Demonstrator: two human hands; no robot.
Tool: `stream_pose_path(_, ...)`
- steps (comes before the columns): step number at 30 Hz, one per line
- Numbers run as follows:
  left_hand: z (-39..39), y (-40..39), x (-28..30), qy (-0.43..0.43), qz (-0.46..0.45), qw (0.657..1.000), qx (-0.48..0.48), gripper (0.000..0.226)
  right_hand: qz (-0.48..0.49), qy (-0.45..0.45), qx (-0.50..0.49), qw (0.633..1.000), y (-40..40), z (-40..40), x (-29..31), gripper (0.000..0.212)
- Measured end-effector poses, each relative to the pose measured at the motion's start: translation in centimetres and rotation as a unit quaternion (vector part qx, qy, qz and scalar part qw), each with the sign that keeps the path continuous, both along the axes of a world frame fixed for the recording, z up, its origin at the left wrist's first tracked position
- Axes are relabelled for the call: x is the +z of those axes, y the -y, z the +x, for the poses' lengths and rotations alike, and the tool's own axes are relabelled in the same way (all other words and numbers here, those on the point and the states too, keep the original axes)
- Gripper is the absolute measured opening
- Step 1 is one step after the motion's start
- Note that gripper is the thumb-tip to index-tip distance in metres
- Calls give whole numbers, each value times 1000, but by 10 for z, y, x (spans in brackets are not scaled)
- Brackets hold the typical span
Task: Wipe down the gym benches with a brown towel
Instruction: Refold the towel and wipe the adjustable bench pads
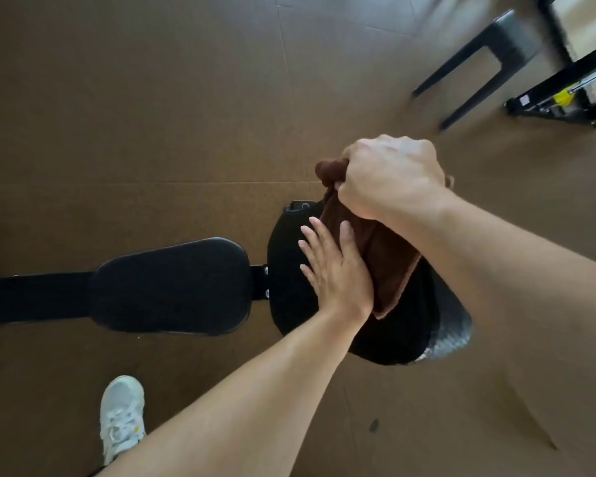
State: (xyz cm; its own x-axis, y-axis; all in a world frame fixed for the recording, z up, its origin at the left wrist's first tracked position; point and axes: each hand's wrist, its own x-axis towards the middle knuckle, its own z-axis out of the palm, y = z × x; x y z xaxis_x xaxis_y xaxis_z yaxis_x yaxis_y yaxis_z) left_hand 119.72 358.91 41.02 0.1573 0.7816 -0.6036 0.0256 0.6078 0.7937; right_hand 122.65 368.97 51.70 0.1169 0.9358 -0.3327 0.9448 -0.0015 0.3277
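A black padded gym bench lies across the brown floor, its seat pad [172,287] at centre left and its back pad [289,270] under my hands. My right hand [389,180] is shut on the bunched top of the brown towel [386,259], which hangs down over the back pad. Beside the hanging cloth, my left hand [334,270] lies flat with fingers spread and the thumb touching the towel's edge. The lower right of the back pad is hidden by my right forearm.
A black stool [479,60] stands at the upper right, with a black machine frame [565,94] bearing a yellow part beside it. My white shoe [123,418] stands on the floor at the lower left, near the bench.
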Motion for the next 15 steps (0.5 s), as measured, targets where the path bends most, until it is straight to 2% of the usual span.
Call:
stream_pose_path(4, -2, 2, -45, -74, -40, 995, -50, 64, -75, 113, 153, 979, 2, -26, -43, 29)
stream_pose_path(8, -16, 28, -94, -137, -73, 980, -125, 66, -158, 269, 216, 925, 25, -35, -95, 47)
stream_pose_path(11, -26, 57, -109, -118, -71, 978, -157, 70, -222, 275, 256, 900, 52, -39, -119, 63)
stream_pose_path(15, -41, 94, -122, -60, -115, 977, -168, 66, -327, 240, 323, 855, 96, -50, -151, 66)
